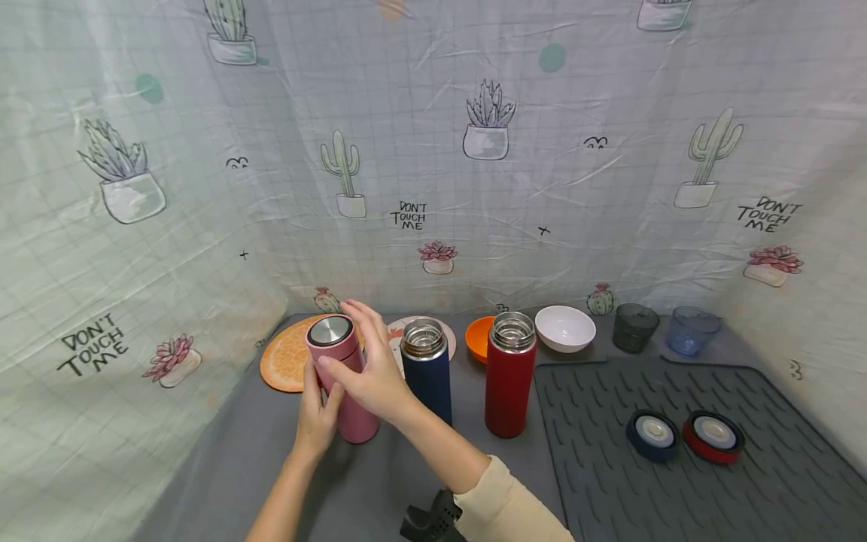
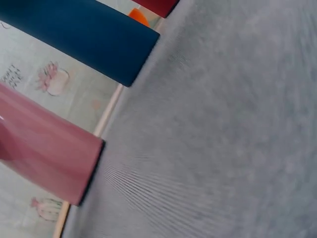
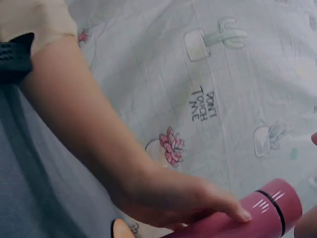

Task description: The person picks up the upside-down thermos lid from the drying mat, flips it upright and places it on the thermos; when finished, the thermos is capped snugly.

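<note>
Covering most of the right half of the grey surface (image 1: 406, 482), one dark ribbed drying mat (image 1: 677, 482) lies flat, and it seems to be there so that washed pieces can drain. One round orange-slice placemat (image 1: 284, 361) lies at the back left, and a second, paler round mat (image 1: 443, 335) shows partly behind the bottles.

Three thermos bottles stand upright in a row near the middle. The pink thermos bottle (image 1: 342, 380) is at the left, in front of the orange mat, and it alone carries its steel-topped lid. The left hand (image 1: 314, 421) wraps its body low down, which I judge keeps it steady, while the right hand (image 1: 372, 373) has its grip curled about the upper part just under the lid. The navy thermos bottle (image 1: 428, 373) and the red thermos bottle (image 1: 509, 374) stand open, their steel mouths bare.

Along the back there are two bowls, one white bowl (image 1: 565, 328) and one orange bowl (image 1: 479, 339) half hidden behind the red bottle. Beside them are two tumblers, one dark grey (image 1: 634, 327) and one blue (image 1: 692, 330).

Smallest are two loose lids, one navy lid (image 1: 652, 434) and one red lid (image 1: 713, 435), side by side on the drying mat and well apart from their bottles.
</note>
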`<state>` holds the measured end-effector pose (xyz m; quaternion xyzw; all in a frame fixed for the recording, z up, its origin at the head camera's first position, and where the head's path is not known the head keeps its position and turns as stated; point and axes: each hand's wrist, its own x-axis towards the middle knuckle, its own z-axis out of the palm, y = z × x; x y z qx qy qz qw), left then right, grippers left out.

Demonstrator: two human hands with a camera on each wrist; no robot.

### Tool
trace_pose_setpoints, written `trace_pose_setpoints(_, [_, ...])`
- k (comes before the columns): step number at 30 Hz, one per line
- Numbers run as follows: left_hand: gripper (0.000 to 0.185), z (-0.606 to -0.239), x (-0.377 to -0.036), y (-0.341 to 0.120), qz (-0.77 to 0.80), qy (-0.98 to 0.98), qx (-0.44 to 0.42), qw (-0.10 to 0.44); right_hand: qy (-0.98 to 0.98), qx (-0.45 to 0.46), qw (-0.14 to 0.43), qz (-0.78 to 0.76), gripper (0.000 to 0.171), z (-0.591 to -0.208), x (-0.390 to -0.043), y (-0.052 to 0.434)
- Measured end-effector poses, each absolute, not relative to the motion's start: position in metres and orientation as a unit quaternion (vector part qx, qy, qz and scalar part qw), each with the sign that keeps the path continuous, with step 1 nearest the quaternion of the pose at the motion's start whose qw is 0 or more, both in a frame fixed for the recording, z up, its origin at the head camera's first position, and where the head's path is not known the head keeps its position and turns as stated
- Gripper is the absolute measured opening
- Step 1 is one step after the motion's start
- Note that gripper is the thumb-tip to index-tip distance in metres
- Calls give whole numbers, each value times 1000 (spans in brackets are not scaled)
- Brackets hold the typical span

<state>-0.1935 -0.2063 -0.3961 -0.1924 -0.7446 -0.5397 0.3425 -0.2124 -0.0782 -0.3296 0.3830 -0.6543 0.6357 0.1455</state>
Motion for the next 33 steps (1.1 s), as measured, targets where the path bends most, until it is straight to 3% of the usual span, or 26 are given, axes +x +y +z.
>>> trace_pose_setpoints(9, [70,-382,-180,-212,-492,-741,-199,411,-658,471,169,562,66,-335,-182,-47])
trace_pose_setpoints(14, [78,-380,-158,-215,-418,-799,-158,402,-663,486,183,540,65,-343,-168,-23])
trace_pose_setpoints(22, [67,-391,-130,-200,-335,-790,-228,460,-681,462,221,523,52,-353,-154,30])
trace_pose_setpoints(26, [65,-391,-123,-184,-323,-795,-256,445,-700,444,243,504,50,-357,-151,64])
trace_pose_setpoints(33, [62,-396,-116,-160,-305,-826,-300,367,-765,380,259,450,55,-379,-139,127])
